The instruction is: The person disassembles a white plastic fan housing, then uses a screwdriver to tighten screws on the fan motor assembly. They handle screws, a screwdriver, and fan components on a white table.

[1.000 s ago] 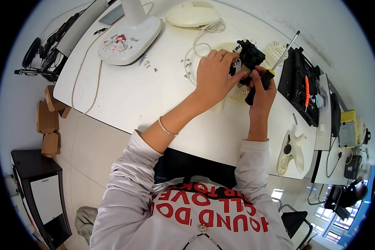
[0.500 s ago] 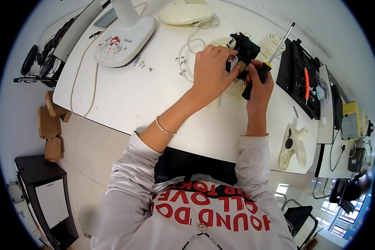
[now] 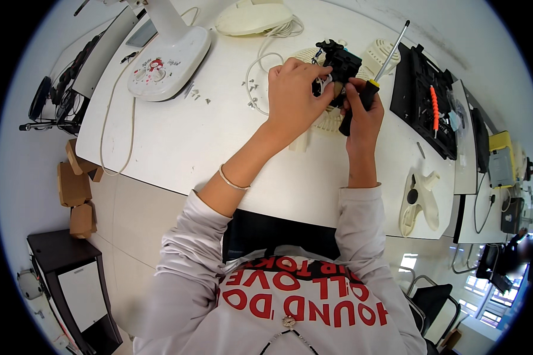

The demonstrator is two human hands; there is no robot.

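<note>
My left hand (image 3: pixel 295 94) is curled around the side of a black fan motor unit (image 3: pixel 346 64), which has small wires at its far end. Against the near right of that unit are the fingers of my right hand (image 3: pixel 366 121). A screwdriver (image 3: pixel 391 52) with a black and yellow handle lies across my right hand, its shaft pointing away and to the right. Beneath the unit sits a cream slotted fan cover (image 3: pixel 327 123), partly hidden by my hands. The fingertip contact on the unit is partly covered.
Loose screws (image 3: pixel 198 96) lie beside the white fan base (image 3: pixel 170 74) on the left. A cream housing (image 3: pixel 251 16) with its cord is at the back. To the right are an open black tool case (image 3: pixel 404 100), another slotted cover (image 3: pixel 378 56) and a cream bracket (image 3: pixel 421 204).
The whole view has shifted slightly, with the far tabletop objects now a bit higher and further left. Both hands keep their hold on the motor unit and the screwdriver.
</note>
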